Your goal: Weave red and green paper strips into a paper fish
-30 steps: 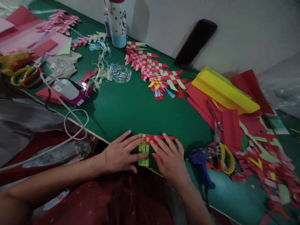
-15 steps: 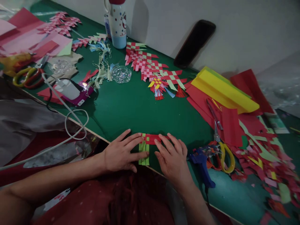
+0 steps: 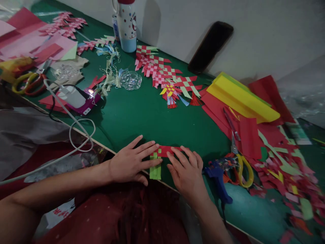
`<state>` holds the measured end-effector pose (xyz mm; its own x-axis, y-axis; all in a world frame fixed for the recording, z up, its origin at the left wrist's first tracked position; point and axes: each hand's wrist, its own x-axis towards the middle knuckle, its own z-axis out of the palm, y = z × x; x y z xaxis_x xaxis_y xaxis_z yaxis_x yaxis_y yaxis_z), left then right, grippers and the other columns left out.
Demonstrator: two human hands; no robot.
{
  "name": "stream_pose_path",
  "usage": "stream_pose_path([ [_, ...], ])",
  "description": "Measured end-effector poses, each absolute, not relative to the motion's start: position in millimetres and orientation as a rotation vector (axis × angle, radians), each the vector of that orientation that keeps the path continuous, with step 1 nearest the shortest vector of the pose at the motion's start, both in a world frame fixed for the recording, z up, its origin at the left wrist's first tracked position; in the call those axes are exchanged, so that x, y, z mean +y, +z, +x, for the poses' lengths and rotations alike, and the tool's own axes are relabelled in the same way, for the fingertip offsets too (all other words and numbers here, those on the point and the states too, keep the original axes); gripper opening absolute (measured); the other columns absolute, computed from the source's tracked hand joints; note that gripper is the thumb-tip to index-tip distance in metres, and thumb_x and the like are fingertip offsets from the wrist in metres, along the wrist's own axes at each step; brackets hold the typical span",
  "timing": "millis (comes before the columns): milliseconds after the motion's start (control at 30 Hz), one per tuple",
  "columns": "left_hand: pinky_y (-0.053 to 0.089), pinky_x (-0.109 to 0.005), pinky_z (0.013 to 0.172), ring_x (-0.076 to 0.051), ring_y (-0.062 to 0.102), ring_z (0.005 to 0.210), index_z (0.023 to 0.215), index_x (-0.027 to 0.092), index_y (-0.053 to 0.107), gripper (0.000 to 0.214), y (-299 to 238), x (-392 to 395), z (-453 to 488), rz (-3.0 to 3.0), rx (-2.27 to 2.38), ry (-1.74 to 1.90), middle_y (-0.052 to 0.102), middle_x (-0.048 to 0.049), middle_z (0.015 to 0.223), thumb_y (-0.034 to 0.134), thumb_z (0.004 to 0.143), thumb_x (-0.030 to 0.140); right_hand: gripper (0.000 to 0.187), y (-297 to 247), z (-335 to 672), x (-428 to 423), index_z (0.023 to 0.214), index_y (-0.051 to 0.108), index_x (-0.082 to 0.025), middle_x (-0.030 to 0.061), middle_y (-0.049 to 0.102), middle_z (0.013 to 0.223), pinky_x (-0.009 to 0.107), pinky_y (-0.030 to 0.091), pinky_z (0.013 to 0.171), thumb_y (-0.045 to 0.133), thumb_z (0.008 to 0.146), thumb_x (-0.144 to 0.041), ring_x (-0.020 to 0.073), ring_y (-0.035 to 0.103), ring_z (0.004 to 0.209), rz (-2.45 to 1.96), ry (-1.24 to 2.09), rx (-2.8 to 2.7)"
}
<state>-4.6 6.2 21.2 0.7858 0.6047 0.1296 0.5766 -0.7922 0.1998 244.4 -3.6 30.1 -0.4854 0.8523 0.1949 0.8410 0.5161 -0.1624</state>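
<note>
Compared with half a second ago, the left hand [image 3: 128,162] is reaching slightly farther across the woven paper piece [image 3: 159,151], its fingertips now covering more of the far left corner, while the right hand [image 3: 188,173] is staying about where it was. Flat red strips [image 3: 166,151] are crossing bright green strips [image 3: 155,173] in small checks, the green ends running to the surface's [image 3: 142,118] near edge. The piece is lying between the hands, which are staying apart, palms down, fingers spread and touching it.
</note>
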Motion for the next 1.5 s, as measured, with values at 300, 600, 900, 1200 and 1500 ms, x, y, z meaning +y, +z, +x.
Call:
stream_pose_path([
  [300, 0.010, -0.059, 0.115, -0.029, 0.030, 0.141, 0.146, 0.034, 0.032, 0.078, 14, 7, -6, 2.847, 0.949, 0.224, 0.029, -0.0106, 0.155, 0.047, 0.080, 0.074, 0.031, 33, 235, 7, 0.121, 0.062, -0.026, 0.0034, 0.061, 0.132, 0.052, 0.026, 0.104, 0.051, 0.093, -0.034, 0.0290, 0.045, 0.124, -1.435, 0.049, -2.525],
  [600, 0.011, -0.057, 0.115, -0.029, 0.029, 0.141, 0.147, 0.034, 0.029, 0.084, 13, 8, -6, 2.860, 0.935, 0.204, 0.028, -0.0124, 0.155, 0.046, 0.077, 0.077, 0.029, 31, 233, 7, 0.120, 0.062, -0.027, 0.0021, 0.064, 0.127, 0.052, 0.026, 0.105, 0.052, 0.094, -0.034, 0.0281, 0.049, 0.119, -1.468, 0.063, -2.453],
  [900, -0.001, -0.050, 0.118, -0.026, 0.022, 0.144, 0.150, 0.013, 0.024, 0.093, 14, 8, -6, 2.834, 0.958, 0.197, 0.027, -0.0115, 0.155, 0.029, 0.083, 0.077, 0.025, 26, 236, -37, 0.112, 0.065, -0.025, 0.0030, 0.069, 0.110, 0.042, 0.035, 0.097, 0.062, 0.088, -0.030, 0.0226, 0.051, 0.106, -1.285, 0.294, -2.403],
  [1200, 0.000, -0.050, 0.119, -0.026, 0.022, 0.145, 0.149, 0.014, 0.026, 0.089, 14, 6, -4, 2.853, 0.980, 0.176, 0.024, -0.0096, 0.156, 0.024, 0.085, 0.076, 0.024, 16, 233, -45, 0.107, 0.068, -0.027, 0.0016, 0.070, 0.109, 0.043, 0.034, 0.096, 0.067, 0.084, -0.033, 0.0225, 0.052, 0.104, -1.245, 0.209, -2.401],
  [1500, 0.000, -0.050, 0.119, -0.025, 0.021, 0.145, 0.150, 0.013, 0.024, 0.091, 13, 6, -5, 2.846, 0.981, 0.187, 0.024, -0.0099, 0.156, 0.025, 0.085, 0.077, 0.024, 14, 235, -45, 0.108, 0.067, -0.027, 0.0010, 0.070, 0.111, 0.044, 0.034, 0.097, 0.067, 0.084, -0.031, 0.0222, 0.052, 0.104, -1.235, 0.240, -2.395],
])
